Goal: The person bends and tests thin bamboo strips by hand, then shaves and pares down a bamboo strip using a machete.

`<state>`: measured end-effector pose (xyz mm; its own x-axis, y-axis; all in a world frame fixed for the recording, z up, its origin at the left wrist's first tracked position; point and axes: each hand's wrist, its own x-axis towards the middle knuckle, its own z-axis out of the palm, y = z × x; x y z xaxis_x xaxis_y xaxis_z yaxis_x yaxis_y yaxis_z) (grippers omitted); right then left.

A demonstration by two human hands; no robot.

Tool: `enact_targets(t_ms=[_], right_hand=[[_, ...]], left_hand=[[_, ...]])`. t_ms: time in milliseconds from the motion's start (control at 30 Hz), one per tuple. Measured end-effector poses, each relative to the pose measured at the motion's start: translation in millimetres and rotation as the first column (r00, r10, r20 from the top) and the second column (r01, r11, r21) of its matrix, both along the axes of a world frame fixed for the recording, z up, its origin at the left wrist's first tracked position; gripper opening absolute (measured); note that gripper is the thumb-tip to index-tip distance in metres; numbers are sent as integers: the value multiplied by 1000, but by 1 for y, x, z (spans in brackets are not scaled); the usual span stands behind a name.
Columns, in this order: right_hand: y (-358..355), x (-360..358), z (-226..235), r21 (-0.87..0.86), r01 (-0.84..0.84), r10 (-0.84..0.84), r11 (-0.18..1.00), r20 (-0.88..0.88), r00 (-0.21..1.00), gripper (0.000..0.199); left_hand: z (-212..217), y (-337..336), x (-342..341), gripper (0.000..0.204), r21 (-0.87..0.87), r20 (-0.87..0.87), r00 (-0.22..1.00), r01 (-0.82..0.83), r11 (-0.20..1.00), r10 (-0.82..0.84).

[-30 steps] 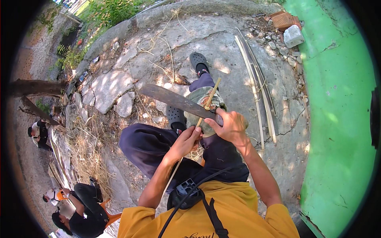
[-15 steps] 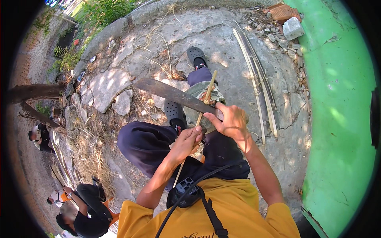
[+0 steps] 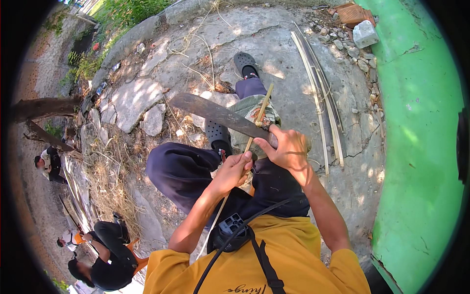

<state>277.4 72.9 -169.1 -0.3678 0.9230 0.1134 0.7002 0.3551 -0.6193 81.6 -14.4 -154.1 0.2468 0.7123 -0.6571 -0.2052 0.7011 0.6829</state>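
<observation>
My left hand [image 3: 231, 172] is closed around a thin, pale bamboo strip [image 3: 265, 104], which slants across my raised leg. The strip's lower end [image 3: 213, 226] trails back past my left hand toward my waist. In my right hand [image 3: 290, 149] is the handle of a broad, dark-bladed machete [image 3: 210, 111], its tip pointing to the far left. The blade crosses the strip just ahead of my left hand; whether the edge bites into it cannot be made out. Beneath them, a camouflage cloth [image 3: 272, 115] covers my knee.
More long bamboo strips [image 3: 320, 105] lie on the cracked concrete at right, beside a green wall [image 3: 416, 147]. Broken slabs [image 3: 152, 120] and dry fibres [image 3: 110, 181] are at left. A seated person [image 3: 110, 250] and others are farther left. A black cable [image 3: 240, 228] crosses my waist.
The bamboo strip's lower end now reaches farther down toward my waist. Both hands and the machete have shifted only slightly, with their grips unchanged.
</observation>
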Motion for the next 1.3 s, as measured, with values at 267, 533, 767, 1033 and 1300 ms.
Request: enact_targets(t_ms=[267, 533, 767, 1033, 1300], right_hand=[[3, 6, 3, -14, -58, 59, 998, 23, 998, 57], [0, 7, 6, -56, -68, 69, 996, 21, 997, 58], [-6, 0, 3, 19, -51, 50, 998, 41, 998, 57], [-7, -4, 3, -6, -14, 15, 1000, 67, 998, 60], [2, -5, 0, 1, -3, 3, 1000, 100, 995, 61]], left_hand=[[-9, -16, 2, 49, 173, -214, 977, 54, 983, -16], [-6, -26, 9, 52, 295, -318, 948, 111, 949, -12], [-10, -8, 0, 52, 158, -262, 963, 98, 983, -54], [3, -6, -1, 48, 68, -238, 969, 88, 994, -70], [-7, -14, -1, 47, 117, -243, 970, 47, 992, -17]])
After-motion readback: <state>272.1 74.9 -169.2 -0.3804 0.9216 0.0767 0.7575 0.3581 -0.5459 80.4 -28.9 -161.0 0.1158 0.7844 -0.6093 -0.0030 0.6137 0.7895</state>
